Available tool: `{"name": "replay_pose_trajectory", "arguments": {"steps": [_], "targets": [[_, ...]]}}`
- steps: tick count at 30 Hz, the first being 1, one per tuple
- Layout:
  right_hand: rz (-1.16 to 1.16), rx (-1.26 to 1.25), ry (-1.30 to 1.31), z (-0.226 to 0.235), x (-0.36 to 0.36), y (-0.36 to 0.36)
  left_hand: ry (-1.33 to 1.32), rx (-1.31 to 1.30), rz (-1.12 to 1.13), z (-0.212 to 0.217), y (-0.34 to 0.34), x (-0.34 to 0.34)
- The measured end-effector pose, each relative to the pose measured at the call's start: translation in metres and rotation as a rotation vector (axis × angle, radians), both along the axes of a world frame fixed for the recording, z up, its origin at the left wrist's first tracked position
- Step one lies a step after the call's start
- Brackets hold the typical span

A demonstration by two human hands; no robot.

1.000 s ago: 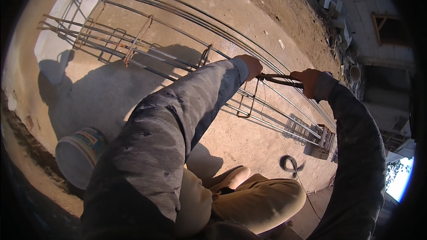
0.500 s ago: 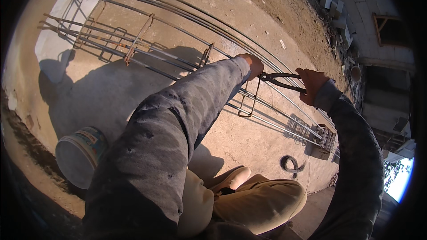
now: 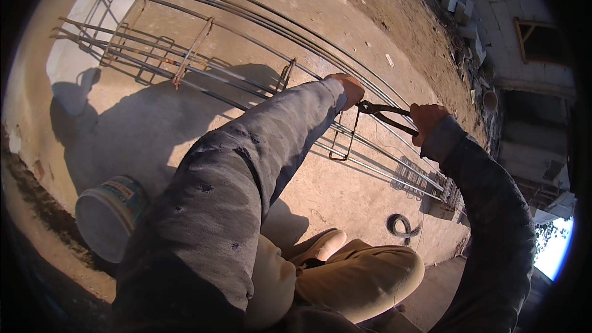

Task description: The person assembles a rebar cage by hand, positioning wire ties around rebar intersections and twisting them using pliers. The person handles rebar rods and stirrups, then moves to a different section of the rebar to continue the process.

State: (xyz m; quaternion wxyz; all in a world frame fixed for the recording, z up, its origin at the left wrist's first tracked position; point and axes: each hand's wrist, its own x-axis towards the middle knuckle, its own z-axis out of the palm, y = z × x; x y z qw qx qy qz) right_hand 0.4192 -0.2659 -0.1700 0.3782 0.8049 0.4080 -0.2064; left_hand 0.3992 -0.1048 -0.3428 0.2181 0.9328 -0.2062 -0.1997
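Note:
My right hand [image 3: 430, 123] is closed round the handles of dark tying pincers [image 3: 388, 113]. Their jaws meet the steel right beside my left hand [image 3: 351, 90], at the top corner of a bent wire stirrup [image 3: 346, 137]. That left hand curls over the upper bar of a long rebar cage [image 3: 240, 34]; its fingertips are hidden. The cage runs from upper left to lower right, with several stirrups spaced along it. Thin tie wire near the pincers is too fine to follow.
A stack of stirrups [image 3: 449, 196] sits round the cage's right end. A coil of dark wire [image 3: 402, 227] lies on the concrete near my knee. At lower left stands a white bucket [image 3: 102, 222]. Broken blocks [image 3: 464, 15] line the wall at upper right.
My right hand has shifted slightly left and down, and the pincers' handles have come closer together. My left hand stays at the same stirrup corner.

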Motion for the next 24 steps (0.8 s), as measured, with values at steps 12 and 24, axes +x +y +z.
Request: {"name": "replay_pose_trajectory", "arguments": {"steps": [12,24], "targets": [[-0.789,0.05,0.794,-0.002,0.034,-0.018,-0.023,0.072,-0.007,0.005,-0.008,0.001],[-1.603,0.177,1.016,0.019,0.035,-0.018,-0.157,-0.102,0.003,-0.008,-0.002,-0.002]]}}
